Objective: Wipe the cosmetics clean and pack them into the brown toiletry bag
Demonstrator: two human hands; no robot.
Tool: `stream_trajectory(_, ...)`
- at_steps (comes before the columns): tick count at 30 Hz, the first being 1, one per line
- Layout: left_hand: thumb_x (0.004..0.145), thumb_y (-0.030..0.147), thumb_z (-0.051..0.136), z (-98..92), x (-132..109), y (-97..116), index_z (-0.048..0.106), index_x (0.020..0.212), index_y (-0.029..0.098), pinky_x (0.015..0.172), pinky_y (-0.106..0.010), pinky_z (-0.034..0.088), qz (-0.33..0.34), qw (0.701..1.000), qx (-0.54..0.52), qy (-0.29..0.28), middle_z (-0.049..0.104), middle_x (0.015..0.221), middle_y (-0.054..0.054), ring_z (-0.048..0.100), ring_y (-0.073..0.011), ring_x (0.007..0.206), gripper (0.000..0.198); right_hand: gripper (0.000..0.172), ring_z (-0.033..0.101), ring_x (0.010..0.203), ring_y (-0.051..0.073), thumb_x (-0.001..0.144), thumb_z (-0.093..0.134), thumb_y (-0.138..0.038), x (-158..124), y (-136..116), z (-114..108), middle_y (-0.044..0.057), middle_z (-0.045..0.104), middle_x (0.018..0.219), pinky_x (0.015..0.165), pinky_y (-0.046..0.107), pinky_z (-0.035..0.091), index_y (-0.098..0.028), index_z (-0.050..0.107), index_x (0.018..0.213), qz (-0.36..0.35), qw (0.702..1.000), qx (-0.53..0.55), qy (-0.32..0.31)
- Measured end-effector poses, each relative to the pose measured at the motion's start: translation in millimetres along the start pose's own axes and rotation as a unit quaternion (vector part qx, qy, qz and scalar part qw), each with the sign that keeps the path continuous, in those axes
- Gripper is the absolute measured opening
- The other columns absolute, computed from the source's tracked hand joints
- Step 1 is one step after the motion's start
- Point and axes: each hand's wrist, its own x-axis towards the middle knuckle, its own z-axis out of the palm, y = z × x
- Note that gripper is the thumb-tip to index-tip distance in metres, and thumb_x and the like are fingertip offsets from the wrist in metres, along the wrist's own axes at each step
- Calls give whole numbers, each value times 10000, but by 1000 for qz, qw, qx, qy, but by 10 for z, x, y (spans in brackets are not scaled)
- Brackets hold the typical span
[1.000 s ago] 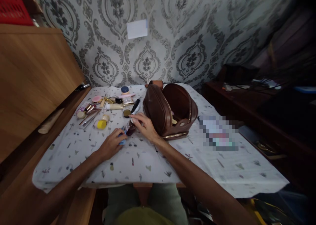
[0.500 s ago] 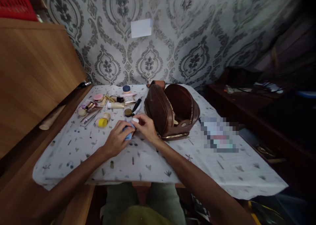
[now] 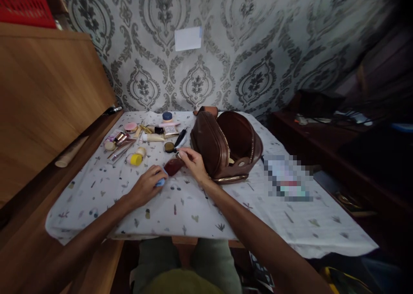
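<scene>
My left hand (image 3: 150, 183) is closed around a crumpled light-blue cloth (image 3: 160, 182), most of it hidden by the fingers. My right hand (image 3: 194, 163) pinches the upper end of a dark red-brown object (image 3: 173, 167), whose exact kind I cannot make out. It slants down toward the left hand, its lower end close to the cloth; whether they touch is unclear. Just beyond the right fingertips lies a small round dark-lidded jar (image 3: 169, 147). Right of that hand stands a brown leather bag (image 3: 209, 141), unzipped and gaping.
Several cosmetics lie at the back left, including a yellow-lidded jar (image 3: 136, 159), a cream tube (image 3: 153, 137), a blue-lidded jar (image 3: 167, 116) and a pink compact (image 3: 130, 127). A pixelated flat item (image 3: 287, 178) lies right of the bag. A wooden panel (image 3: 48, 79) borders the left.
My left hand has drawn left and slightly down with the blue cloth, away from the right hand. The red-brown object, mostly hidden before, now shows between them. The view has shifted slightly.
</scene>
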Motion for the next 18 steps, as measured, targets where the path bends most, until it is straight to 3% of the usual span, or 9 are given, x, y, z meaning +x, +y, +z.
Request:
stream_trajectory(4, 925, 129, 502, -81, 263, 185, 623, 1046, 201, 853, -347, 489, 13, 994, 10, 104, 594, 993, -67, 556, -202, 954, 186, 412, 543, 659, 157, 808, 644, -576, 9, 18, 12, 24, 663, 785, 633, 277, 448, -193, 730, 932, 2, 1000, 9, -1)
stream_trajectory(6, 923, 128, 491, -71, 388, 232, 626, 1065, 198, 885, -382, 489, 34, 992, 37, 114, 591, 1028, -80, 548, -221, 985, 208, 395, 593, 740, 176, 803, 661, -560, 6, 12, 15, 36, 688, 837, 692, 287, 477, -191, 735, 922, -8, 1000, 15, -5)
stream_trajectory(8, 911, 118, 484, -23, 463, 222, 622, 1066, 190, 905, -409, 488, 46, 992, 67, 93, 581, 1053, -93, 530, -244, 1021, 219, 385, 606, 779, 180, 820, 650, -549, 1, 6, 10, 38, 689, 863, 706, 284, 485, -189, 730, 931, -12, 1000, 19, -9)
stream_trajectory(11, 888, 108, 497, 77, 446, 111, 609, 1051, 182, 896, -423, 491, 43, 993, 103, 43, 566, 1056, -106, 507, -266, 1032, 212, 425, 539, 638, 143, 821, 625, -588, 2, 11, -2, 17, 636, 781, 558, 253, 439, -186, 707, 930, 16, 1000, 23, -8)
stream_trajectory(14, 884, 109, 499, 145, 309, -54, 590, 1048, 190, 863, -404, 494, 14, 993, 118, 3, 558, 1050, -99, 502, -260, 1008, 204, 469, 438, 523, 108, 770, 651, -633, 10, 20, -1, -13, 562, 696, 449, 233, 368, -187, 673, 910, 52, 998, 32, -5)
stream_trajectory(18, 901, 122, 478, 140, 111, -235, 576, 1011, 207, 825, -337, 481, -40, 995, 90, -19, 551, 1000, -63, 524, -220, 966, 170, 465, 450, 532, 101, 744, 686, -617, 4, -17, 22, -20, 552, 707, 464, 224, 388, -192, 644, 928, 64, 997, 49, -13)
